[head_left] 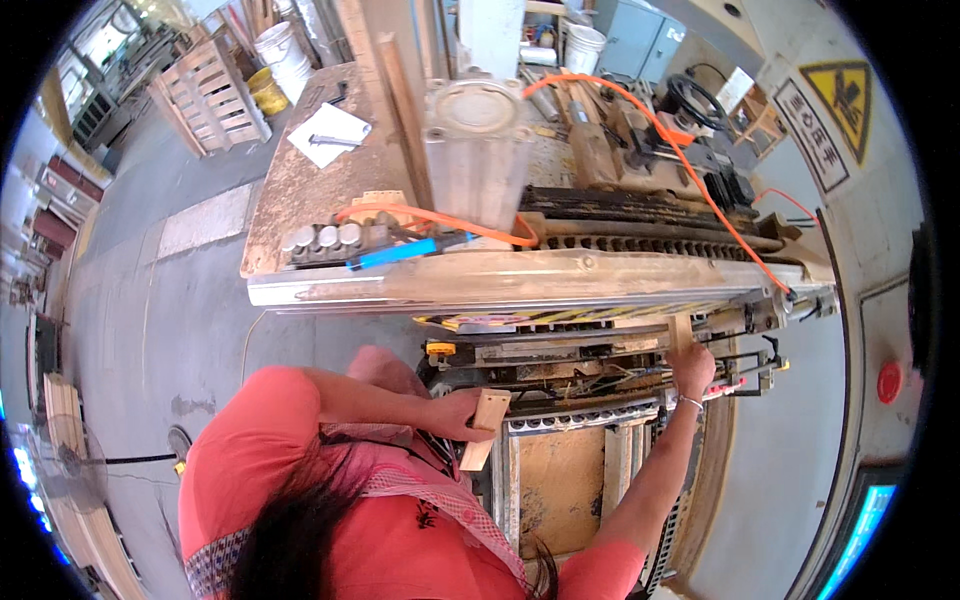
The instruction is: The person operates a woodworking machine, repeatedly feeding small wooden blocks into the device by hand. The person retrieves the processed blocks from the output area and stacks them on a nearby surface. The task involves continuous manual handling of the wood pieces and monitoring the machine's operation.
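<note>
The small wooden block (487, 425) sits clamped in your left hand (462, 415), low before the machine (560, 290). Your right hand (692, 368) pinches an upright wooden strip (680, 332) at the machine's front, beneath the orange hose (640, 110).

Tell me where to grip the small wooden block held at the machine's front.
Grip the wooden block by its long side faces near the upper end, coming from the left, as the left hand does now. It is a short, flat-sided bar, tilted, with its lower end hanging free, so the flat sides probably offer the firmest pinch.
</note>
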The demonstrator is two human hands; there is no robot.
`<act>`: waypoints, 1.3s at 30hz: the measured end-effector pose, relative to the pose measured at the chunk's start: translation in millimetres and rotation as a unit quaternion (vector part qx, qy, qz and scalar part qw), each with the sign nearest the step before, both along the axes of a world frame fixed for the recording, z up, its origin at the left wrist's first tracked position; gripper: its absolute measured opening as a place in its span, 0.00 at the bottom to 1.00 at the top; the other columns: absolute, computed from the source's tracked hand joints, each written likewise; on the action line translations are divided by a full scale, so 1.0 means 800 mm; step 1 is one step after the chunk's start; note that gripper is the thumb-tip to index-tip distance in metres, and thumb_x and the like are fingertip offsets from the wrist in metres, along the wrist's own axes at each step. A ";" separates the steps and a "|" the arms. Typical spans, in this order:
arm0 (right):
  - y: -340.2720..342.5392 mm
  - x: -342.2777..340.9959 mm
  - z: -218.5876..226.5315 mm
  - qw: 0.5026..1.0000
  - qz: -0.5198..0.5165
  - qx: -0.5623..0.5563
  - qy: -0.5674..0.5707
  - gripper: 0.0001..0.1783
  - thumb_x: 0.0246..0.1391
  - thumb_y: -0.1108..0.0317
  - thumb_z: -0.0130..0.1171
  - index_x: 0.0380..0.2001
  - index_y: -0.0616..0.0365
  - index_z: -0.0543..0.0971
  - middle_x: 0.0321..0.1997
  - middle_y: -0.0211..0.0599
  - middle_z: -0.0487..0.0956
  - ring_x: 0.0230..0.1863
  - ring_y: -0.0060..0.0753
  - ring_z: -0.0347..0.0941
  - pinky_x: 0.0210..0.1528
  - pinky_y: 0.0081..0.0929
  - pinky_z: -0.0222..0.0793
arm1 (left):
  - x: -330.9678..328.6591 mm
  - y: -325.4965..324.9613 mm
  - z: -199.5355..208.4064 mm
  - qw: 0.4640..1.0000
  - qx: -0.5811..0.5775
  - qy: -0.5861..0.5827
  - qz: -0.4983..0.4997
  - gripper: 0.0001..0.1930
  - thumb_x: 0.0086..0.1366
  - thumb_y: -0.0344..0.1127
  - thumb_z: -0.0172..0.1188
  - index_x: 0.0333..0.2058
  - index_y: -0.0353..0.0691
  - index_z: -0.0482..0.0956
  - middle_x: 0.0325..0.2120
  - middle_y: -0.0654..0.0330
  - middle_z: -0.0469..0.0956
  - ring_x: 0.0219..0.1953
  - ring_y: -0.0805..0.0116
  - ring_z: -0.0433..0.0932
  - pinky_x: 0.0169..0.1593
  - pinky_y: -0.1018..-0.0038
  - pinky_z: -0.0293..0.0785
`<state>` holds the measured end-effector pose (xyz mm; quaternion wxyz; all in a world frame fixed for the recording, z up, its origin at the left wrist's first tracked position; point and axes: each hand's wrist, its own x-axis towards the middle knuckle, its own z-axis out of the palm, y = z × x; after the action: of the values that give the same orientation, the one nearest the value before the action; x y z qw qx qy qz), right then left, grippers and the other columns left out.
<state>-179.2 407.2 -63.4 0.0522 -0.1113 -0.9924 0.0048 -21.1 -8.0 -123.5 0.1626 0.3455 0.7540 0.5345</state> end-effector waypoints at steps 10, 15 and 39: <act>-0.017 -0.002 0.011 1.000 0.001 -0.003 -0.016 0.22 0.28 0.55 0.69 0.25 0.61 0.77 0.29 0.51 0.78 0.33 0.54 0.75 0.36 0.44 0.72 | 0.026 -0.050 0.023 0.979 0.109 -0.165 0.047 0.15 0.57 0.33 0.61 0.42 0.37 0.73 0.36 0.60 0.76 0.38 0.70 0.75 0.43 0.73 0.71; -0.037 0.021 0.000 0.993 -0.023 0.033 0.113 0.26 0.36 0.56 0.68 0.37 0.60 0.75 0.39 0.51 0.76 0.41 0.53 0.72 0.44 0.46 0.68 | 0.048 -0.181 0.041 0.934 0.075 -0.321 0.138 0.13 0.55 0.34 0.64 0.38 0.37 0.77 0.32 0.61 0.80 0.33 0.71 0.77 0.40 0.73 0.73; -0.299 0.369 0.041 0.960 -0.185 -0.195 0.082 0.14 0.44 0.71 0.62 0.36 0.66 0.78 0.25 0.35 0.78 0.25 0.26 0.72 0.29 0.26 0.68 | -0.318 -0.517 -0.239 0.820 -0.005 -0.271 0.505 0.15 0.55 0.39 0.58 0.41 0.46 0.80 0.23 0.64 0.78 0.23 0.77 0.75 0.28 0.78 0.72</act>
<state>116.1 168.0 -30.2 0.1103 -0.3002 -0.9267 0.1975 -275.5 -421.5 -314.9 0.0692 -0.2425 0.7511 0.6101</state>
